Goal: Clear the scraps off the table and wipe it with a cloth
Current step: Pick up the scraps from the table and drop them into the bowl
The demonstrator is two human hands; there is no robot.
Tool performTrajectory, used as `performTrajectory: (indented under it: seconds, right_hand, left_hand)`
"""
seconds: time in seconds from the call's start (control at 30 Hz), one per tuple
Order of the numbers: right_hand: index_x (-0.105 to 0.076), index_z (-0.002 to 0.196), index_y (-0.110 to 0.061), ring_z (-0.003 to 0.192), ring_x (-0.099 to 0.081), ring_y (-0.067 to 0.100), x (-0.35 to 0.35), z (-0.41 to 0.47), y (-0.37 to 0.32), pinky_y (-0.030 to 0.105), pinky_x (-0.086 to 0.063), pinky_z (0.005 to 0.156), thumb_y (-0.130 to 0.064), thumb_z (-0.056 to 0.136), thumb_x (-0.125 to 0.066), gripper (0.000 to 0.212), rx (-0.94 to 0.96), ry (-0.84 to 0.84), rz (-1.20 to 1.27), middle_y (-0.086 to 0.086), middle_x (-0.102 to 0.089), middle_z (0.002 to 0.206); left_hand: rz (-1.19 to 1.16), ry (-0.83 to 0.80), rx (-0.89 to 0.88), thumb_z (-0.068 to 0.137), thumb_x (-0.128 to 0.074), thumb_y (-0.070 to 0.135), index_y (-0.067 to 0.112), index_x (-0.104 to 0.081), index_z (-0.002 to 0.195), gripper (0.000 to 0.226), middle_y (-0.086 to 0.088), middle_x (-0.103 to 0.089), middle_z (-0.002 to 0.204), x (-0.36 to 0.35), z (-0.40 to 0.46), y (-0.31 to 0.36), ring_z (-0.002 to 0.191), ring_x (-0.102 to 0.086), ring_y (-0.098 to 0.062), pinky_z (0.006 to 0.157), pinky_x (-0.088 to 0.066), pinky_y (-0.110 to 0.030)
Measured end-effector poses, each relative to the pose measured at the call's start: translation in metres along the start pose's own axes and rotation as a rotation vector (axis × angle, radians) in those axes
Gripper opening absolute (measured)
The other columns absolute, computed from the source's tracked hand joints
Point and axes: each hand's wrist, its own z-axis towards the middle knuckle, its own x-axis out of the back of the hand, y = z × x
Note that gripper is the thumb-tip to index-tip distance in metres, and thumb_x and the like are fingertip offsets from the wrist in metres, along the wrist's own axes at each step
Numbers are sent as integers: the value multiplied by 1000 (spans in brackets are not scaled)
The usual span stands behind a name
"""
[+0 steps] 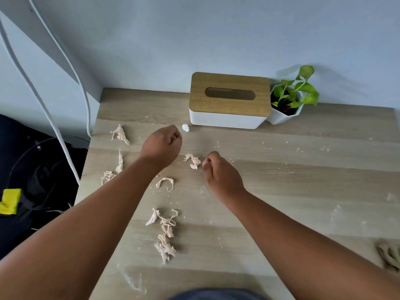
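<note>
Several pale, stringy scraps lie on the wooden table (281, 180): one at the far left (119, 134), two by the left edge (112, 169), one curled in the middle (165, 183) and a long cluster nearer me (165, 232). My left hand (162, 147) is curled into a fist above the table, with a small pale bit showing between its fingers. My right hand (218, 172) reaches down with bent fingers that pinch a pale bit, right beside another scrap (192, 161). A small white crumpled bit (185, 127) sits near the box. A beige cloth (389, 256) lies at the right edge.
A white tissue box with a wooden lid (229, 100) and a potted plant (290, 100) stand against the back wall. Fine crumbs and smears dot the tabletop. White cables (65, 148) hang left of the table, above dark bags and a yellow item (9, 201).
</note>
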Motion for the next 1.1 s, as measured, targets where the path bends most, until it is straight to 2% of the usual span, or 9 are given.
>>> performTrajectory:
  seconds: [0.07,0.2,0.27,0.5,0.63,0.7,0.87,1.03,1.1]
  right_hand:
    - [-50,100,-24,80,-61,21,-4,7,-3,36,-48,66,-40,102,-48,16,0,35,-56,-6,-63,93]
    - [-54,108,-23,86,-64,23,-11,17,-8,38,-54,70,-52,98,-54,31,13,48,-180,-3,-64,99]
    - [-54,110,-22,89,-65,25,-15,22,-11,39,-56,71,-54,97,-55,35,1,42,-221,-1,-64,102]
    - [-55,122,-19,97,-64,27,-26,30,-15,39,-55,71,-49,102,-52,37,88,27,-364,4,-64,111]
    - [-56,117,-15,93,-62,29,-28,32,-16,38,-47,63,-37,107,-45,27,146,8,-504,6,-62,106]
    - [-55,117,-13,94,-62,29,-28,31,-17,38,-42,64,-35,109,-40,28,143,-10,-535,6,-62,107]
    - [-52,117,-6,93,-63,33,-24,23,-22,41,-49,72,-29,111,-35,29,49,19,-331,12,-64,107]
    - [-49,115,-2,81,-63,38,-17,13,-25,37,-37,63,-17,109,-40,19,72,14,-214,18,-65,98]
    - [-49,118,-3,83,-64,37,-14,8,-26,38,-43,64,-11,105,-43,16,77,-2,-185,18,-66,100]
  left_hand:
    - [139,20,-41,85,-56,29,28,-61,93,9,11,-58,77,-3,17,-3,77,-57,-18,66,-39,-30]
    - [318,-8,-119,91,-60,37,26,-59,116,27,-1,-65,109,-11,41,-10,99,-63,-27,76,-46,-33]
    - [342,-42,-115,92,-60,40,24,-58,117,29,-5,-66,116,-15,50,-10,102,-64,-31,80,-50,-38]
    - [343,-58,-161,96,-58,43,21,-56,109,26,-5,-62,109,-24,61,-9,96,-63,-31,74,-47,-38]
    - [360,-63,-207,100,-56,37,17,-55,105,21,-9,-61,107,-23,62,-8,95,-62,-34,75,-50,-41]
    - [348,-54,-204,100,-53,34,14,-52,104,20,-10,-61,107,-22,61,-9,95,-61,-35,72,-45,-39]
    - [282,-28,-170,96,-46,26,13,-48,100,13,-9,-59,95,-14,54,-13,80,-53,-31,66,-37,-36]
    - [228,-37,-151,92,-48,20,16,-51,96,6,-7,-59,91,-1,40,-14,79,-55,-32,65,-39,-35]
    - [228,-33,-148,93,-49,18,16,-51,94,4,-6,-59,88,3,31,-13,80,-57,-33,66,-43,-37]
